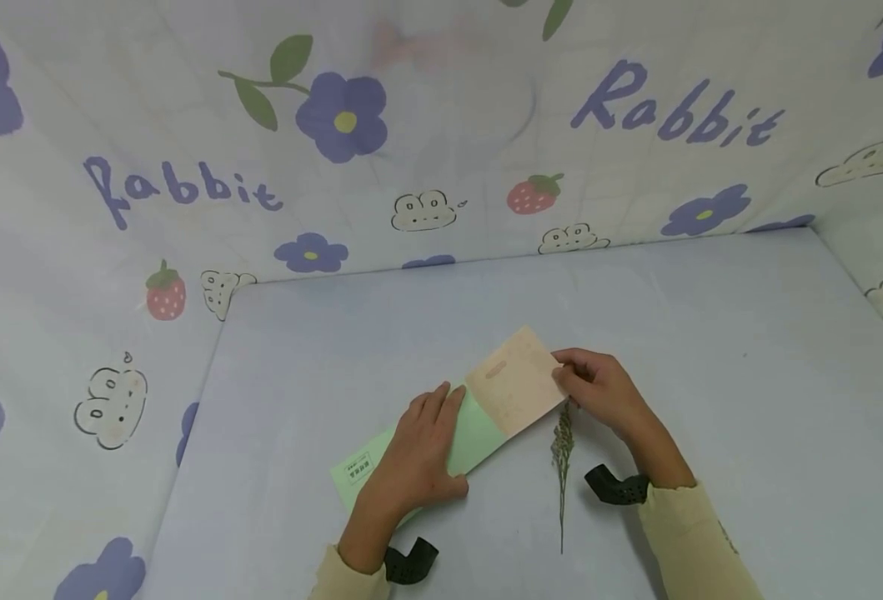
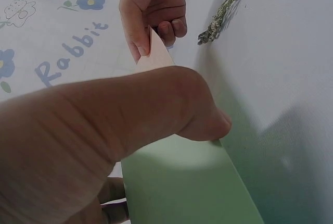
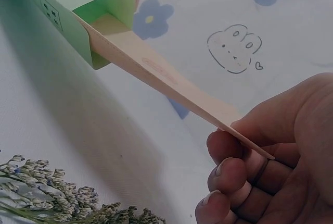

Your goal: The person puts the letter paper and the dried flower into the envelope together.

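My left hand (image 1: 418,450) grips a flat green paper sleeve (image 1: 479,429), thumb along the near edge and fingers at the far one. Printed characters in a small frame mark the sleeve's left end. Out of its open right end sticks a beige paper insert (image 1: 516,379), roughly square where it shows; the rest is hidden inside. My right hand (image 1: 602,387) pinches the insert's outer corner between thumb and fingers. In the right wrist view the sleeve's mouth (image 3: 112,18) bulges around the insert, and a shadow falls on the table beneath.
A dried flower sprig (image 1: 562,450) lies on the pale table (image 1: 321,333), just below the right hand, stem toward me. Patterned cloth (image 1: 456,125) with flowers, strawberries and "Rabbit" lettering hangs behind and at the sides. A black wrist-worn piece (image 1: 615,486) sits by the right cuff.
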Motion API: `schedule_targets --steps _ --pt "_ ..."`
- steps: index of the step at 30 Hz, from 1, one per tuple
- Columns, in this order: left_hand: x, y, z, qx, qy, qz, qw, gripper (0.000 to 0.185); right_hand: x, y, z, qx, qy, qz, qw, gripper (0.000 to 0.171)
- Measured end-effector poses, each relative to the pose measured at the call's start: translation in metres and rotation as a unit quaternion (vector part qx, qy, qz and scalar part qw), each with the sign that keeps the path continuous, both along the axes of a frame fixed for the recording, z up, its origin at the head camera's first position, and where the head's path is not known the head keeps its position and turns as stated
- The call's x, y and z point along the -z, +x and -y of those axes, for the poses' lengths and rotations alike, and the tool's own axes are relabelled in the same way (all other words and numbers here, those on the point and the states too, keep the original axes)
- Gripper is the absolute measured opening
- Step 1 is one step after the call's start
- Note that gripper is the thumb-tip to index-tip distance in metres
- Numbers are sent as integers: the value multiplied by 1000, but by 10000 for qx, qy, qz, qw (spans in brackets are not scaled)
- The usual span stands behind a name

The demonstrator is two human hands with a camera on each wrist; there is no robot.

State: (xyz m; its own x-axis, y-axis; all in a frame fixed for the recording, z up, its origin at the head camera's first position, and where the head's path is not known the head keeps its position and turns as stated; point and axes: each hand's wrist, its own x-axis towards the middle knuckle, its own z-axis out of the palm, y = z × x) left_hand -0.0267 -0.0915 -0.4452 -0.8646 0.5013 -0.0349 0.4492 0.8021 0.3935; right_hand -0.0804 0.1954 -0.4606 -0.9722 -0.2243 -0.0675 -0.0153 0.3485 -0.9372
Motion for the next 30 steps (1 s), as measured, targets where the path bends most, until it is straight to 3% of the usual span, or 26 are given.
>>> schedule_targets --steps 30 --pt "4 -1 -1 -2 -14 -37 10000 102 3 0 1 -14 -89 -131 9999 35"
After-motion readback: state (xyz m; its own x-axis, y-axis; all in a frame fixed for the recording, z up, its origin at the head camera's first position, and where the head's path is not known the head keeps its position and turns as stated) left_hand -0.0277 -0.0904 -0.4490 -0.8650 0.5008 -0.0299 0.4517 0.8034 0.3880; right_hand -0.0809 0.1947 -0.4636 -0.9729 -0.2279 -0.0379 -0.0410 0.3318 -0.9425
